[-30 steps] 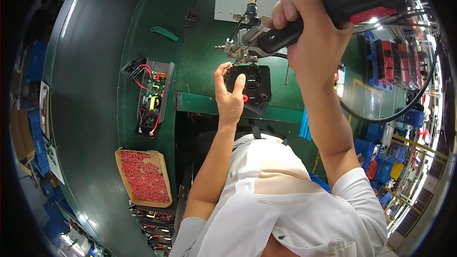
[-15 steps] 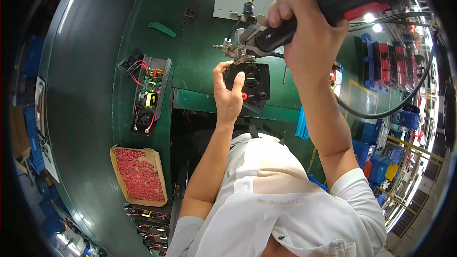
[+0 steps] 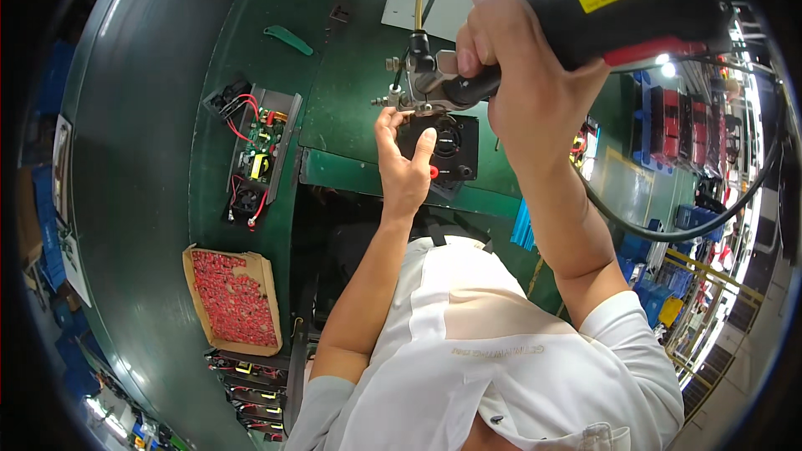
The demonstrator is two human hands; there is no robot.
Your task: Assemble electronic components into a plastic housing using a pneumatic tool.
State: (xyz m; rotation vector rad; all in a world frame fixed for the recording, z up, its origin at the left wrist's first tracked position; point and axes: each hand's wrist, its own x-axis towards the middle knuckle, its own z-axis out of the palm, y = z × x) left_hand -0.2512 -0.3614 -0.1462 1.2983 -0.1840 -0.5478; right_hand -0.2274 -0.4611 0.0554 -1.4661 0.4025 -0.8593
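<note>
Left grip clamps the black panel along its left side; right grip clasps a handheld tool.

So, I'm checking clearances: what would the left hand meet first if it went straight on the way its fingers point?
The left hand would probably meet the metal head of the tool in the right hand; depth is unclear, so it might pass underneath.
</note>
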